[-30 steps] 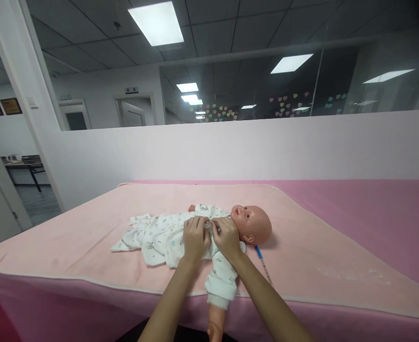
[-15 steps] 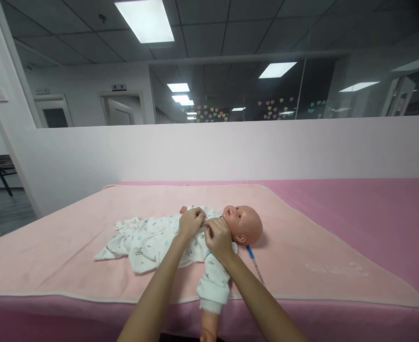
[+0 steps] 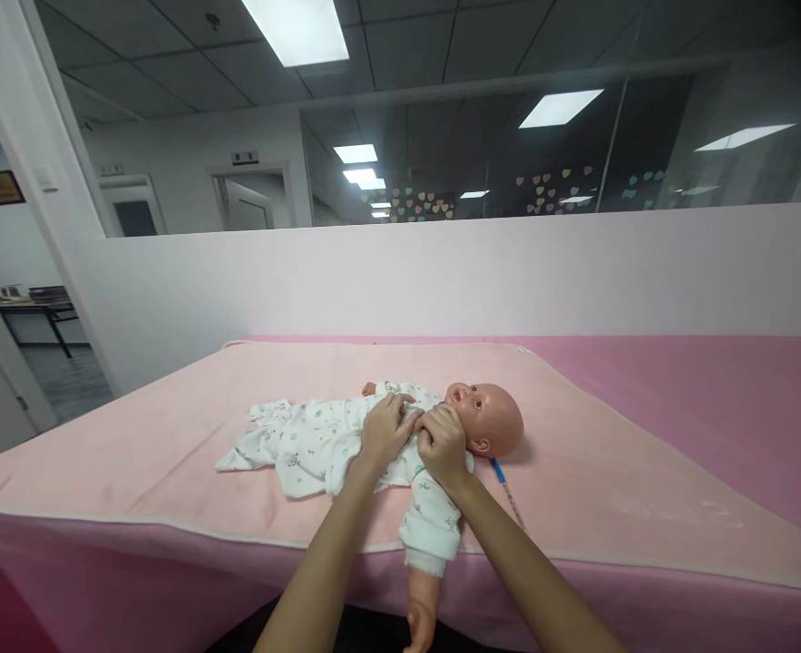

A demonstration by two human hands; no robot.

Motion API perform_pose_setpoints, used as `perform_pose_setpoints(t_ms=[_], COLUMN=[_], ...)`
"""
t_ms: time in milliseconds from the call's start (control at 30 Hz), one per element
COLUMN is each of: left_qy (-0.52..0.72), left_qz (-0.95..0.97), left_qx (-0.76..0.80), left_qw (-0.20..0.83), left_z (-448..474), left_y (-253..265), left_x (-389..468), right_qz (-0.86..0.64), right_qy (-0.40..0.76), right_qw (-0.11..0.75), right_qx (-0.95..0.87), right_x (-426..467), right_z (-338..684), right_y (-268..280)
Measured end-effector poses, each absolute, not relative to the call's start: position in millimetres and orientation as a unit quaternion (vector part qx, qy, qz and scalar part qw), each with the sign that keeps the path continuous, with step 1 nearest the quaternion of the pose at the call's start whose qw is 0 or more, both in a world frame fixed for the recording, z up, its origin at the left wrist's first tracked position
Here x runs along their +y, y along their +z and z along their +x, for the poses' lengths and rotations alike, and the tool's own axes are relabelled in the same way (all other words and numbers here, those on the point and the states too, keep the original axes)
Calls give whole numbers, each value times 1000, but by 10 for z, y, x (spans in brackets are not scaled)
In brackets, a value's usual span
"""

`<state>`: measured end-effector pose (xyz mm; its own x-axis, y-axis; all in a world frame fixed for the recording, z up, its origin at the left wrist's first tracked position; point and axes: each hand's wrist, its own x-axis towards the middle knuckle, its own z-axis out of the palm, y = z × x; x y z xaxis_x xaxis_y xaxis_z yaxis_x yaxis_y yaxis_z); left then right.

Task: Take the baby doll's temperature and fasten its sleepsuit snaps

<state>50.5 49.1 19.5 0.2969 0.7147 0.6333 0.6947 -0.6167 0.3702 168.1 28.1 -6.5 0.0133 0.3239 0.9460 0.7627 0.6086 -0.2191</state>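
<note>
A baby doll [image 3: 493, 419] lies on its back, its bald head toward the right. It wears a white printed baby romper [image 3: 311, 444], whose flat legs stretch left. On the romper's chest rests my left hand [image 3: 385, 428], thumb and fingers apart. My right hand [image 3: 444, 443] is closed at the collar below the doll's chin, pinching the romper's cloth; its fingertips are partly hidden. Both hands nearly meet. The doll's near arm, in a sleeve [image 3: 431, 521], points toward me, with its bare hand [image 3: 420, 626] past the bed's edge.
A thin strip with a blue end [image 3: 499, 472] lies by the doll's head. Beneath everything is a peach blanket [image 3: 597, 453] over a pink cover [image 3: 733, 408]. A white half wall [image 3: 441, 281] with glass above stands behind. The near edge is close to my body.
The camera view has shifted, so the scene sits farther right. My left hand's fingers have spread from a pinch; my right hand stays closed at the collar.
</note>
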Motion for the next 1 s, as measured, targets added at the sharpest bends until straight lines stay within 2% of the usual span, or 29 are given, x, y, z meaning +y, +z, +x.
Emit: perform_pose_setpoints(t_ms=[167,267,333,433,567,733,1000], left_qy=[383,376,376,383,415,469,525], left_qz=[812,815,813,812,793,745,688], left_qx=[440,442,444,441,445,473,496], left_qw=[4,-2,0,-5,-16,13,69], left_z=[504,518,531,547,550,535,538], left_y=[157,136,133,135,121,90,76], left_x=[503,510,514,515,514,525,556], right_qz=[-406,-440,-510,-616,-657,-662,-697], right_qy=[-155,-141,-132,-131,-131,-133,-128], right_qw=[648,652,619,518,435,449,438], right_qx=[-626,-601,-582,-579,-602,-585,-553], right_x=[-54,-412,-632,-858,-985,-1016,-1109], right_z=[1736,1893,2053,2312,2566,2691,2715], right_y=[87,13,-135,-424,-738,-830,-617])
